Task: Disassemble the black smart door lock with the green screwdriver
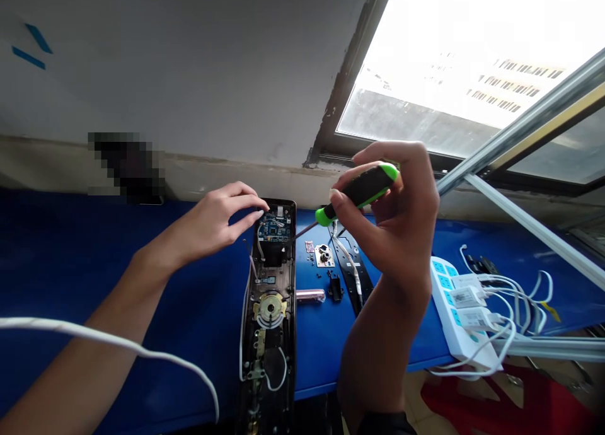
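Observation:
An opened, long black device housing (276,277) lies lengthwise on the blue table. Near its far end is a blue circuit board (275,227), and a round metal part (270,307) sits midway. My left hand (227,214) is at the board's upper left edge, thumb and forefinger nearly together; whether anything small is between them cannot be made out. My right hand (397,214) grips a green and black screwdriver (366,189) by its handle. The shaft slants down left toward the housing's right side, near the board's lower corner.
Right of the housing lie a square metal part (324,256), small screws, a black bracket (336,288), a pink cylinder (311,295) and a black panel (352,265) with a white cable. Farther right is a white power strip (447,309) with plugs. A white cable (142,350) crosses my left forearm.

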Available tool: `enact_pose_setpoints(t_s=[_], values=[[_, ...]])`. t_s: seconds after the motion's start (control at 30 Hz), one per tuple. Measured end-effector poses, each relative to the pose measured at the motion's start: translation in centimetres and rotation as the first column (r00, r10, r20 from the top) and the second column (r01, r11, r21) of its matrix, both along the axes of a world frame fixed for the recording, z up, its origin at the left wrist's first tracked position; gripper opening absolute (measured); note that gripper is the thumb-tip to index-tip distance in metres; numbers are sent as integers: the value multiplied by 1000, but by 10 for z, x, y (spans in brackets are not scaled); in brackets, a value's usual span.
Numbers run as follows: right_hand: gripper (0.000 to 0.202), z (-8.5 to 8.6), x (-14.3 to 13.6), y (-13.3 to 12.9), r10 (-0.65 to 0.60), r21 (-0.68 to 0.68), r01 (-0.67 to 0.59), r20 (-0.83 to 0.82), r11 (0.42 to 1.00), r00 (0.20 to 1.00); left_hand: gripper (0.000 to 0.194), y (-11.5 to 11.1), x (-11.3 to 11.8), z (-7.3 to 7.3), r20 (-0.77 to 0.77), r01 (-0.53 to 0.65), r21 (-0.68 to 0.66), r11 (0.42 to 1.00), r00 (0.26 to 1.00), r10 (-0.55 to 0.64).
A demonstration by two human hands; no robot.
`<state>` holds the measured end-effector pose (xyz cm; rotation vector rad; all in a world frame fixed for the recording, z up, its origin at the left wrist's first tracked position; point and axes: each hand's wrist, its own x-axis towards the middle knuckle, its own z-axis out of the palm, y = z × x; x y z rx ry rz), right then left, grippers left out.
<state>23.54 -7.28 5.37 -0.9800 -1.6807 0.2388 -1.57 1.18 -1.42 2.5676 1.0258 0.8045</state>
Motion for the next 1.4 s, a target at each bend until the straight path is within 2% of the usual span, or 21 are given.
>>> enact_pose_setpoints(t_s=[0.1,0.2,0.33,0.43,0.53,0.97,1.17,1.33,1.4], values=[[36,-5,-15,8,-22,68,27,-68,997,997,34,5,-7,-4,36,15,-63,998,999,-13],[37,-9,-29,14,-47,104,53,-61,993,997,32,10,-11,-10,30,61,-123,991,998,-58],[37,-9,-43,16,-86,29,85,38,996,996,33,14,-15,-16,-10,105,-212,972,994,-110],[35,-6,-50,16,-36,-49,41,106,998,994,34,14,-16,-18,-14,113,-255,960,993,-121],[36,-4,-53,18,10,-85,1,131,996,991,34,15,-17,-18,-7,143,-251,957,989,-150],[36,-5,-59,18,13,-144,15,188,990,982,32,16,-19,-17,14,159,-278,947,987,-162],[30,-6,-60,17,48,-103,-28,197,994,979,30,16,-18,-19,42,179,-261,949,984,-174],[32,-20,-58,25,26,65,-38,165,997,986,28,16,-17,-20,58,182,-303,936,983,-173],[34,-24,-58,27,17,93,-32,164,995,986,28,16,-16,-19,57,175,-315,933,985,-166]])
